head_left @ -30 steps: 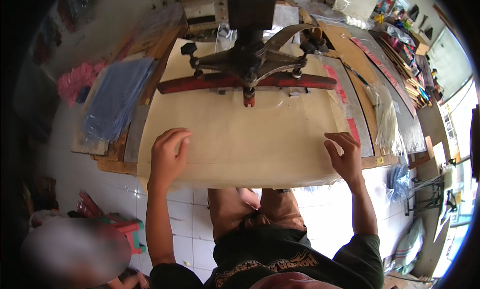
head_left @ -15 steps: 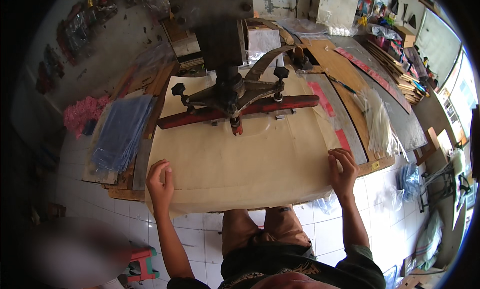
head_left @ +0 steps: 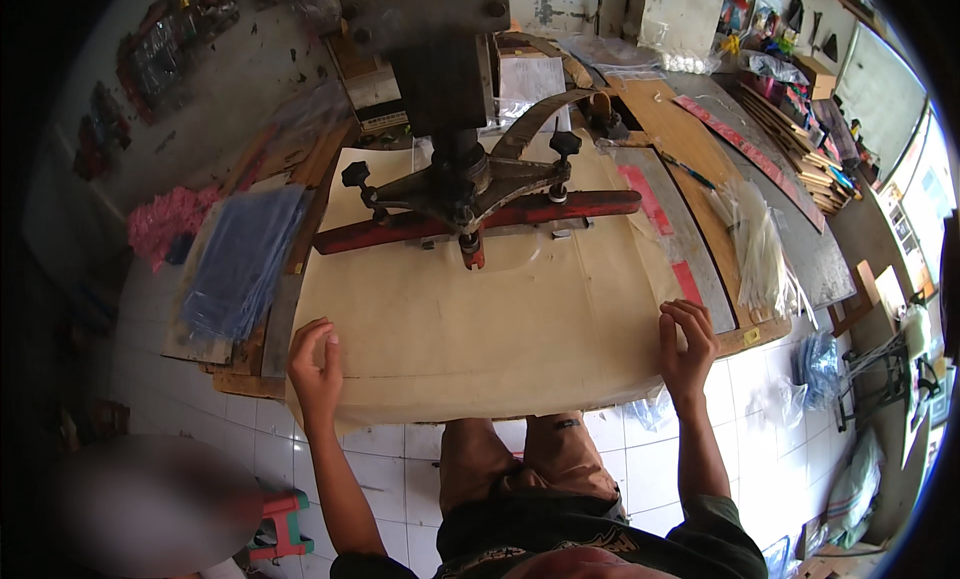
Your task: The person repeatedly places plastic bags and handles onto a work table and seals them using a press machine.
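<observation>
A wide tan sheet lies over the press table, its near edge hanging slightly over the front. My left hand rests at the sheet's left edge, fingers loosely curled and a gap showing between them and the thumb. At the right edge my right hand sits in a similar way, fingers bent inward and the thumb apart. Nothing is visibly held in either hand. Beyond them a dark metal press head carries a long red bar across the sheet. Part of a clear curved piece shows beneath the bar.
On the left are a stack of bluish plastic sheets and a pink bundle. To the right lie white strips and a long red strip. A red and green stool stands on the tiled floor.
The view has shifted very slightly. Both hands stay at the sheet's edges, and the press head and bar keep their place.
</observation>
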Action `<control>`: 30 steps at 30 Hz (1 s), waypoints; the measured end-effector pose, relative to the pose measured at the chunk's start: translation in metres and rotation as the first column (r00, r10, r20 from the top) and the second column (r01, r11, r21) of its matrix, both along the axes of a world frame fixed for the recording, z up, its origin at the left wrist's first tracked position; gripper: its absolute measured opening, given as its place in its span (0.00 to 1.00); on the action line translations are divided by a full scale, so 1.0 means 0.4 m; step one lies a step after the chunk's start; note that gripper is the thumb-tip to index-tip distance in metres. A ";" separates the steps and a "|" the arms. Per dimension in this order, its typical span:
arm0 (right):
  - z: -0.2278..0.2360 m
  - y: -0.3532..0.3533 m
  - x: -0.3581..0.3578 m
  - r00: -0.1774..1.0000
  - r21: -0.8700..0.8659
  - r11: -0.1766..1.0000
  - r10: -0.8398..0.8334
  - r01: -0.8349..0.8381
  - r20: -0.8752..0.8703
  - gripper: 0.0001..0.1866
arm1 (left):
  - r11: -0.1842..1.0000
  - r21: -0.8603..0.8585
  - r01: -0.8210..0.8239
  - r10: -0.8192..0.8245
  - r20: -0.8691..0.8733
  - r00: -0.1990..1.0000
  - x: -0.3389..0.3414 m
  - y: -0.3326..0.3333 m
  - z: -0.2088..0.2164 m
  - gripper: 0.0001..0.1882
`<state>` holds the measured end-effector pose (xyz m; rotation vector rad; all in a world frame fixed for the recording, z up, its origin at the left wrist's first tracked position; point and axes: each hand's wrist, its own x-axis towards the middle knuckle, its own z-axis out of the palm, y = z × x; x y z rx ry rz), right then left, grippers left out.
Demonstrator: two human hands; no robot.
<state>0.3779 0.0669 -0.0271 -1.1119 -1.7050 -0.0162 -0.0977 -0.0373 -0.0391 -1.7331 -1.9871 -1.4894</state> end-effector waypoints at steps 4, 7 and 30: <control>-0.003 -0.002 0.001 1.000 0.007 1.000 -0.005 0.005 0.008 0.06 | 1.000 -0.012 0.015 -0.015 0.059 0.998 -0.003 -0.005 -0.003 0.08; -0.004 0.000 0.000 1.000 0.010 1.000 -0.005 0.005 0.010 0.06 | 0.999 -0.011 0.032 -0.030 0.141 0.990 -0.018 -0.007 -0.018 0.08; -0.017 0.002 -0.007 0.998 0.009 0.999 -0.053 0.053 0.031 0.06 | 0.995 -0.067 0.070 -0.036 0.409 0.912 -0.028 -0.011 -0.035 0.10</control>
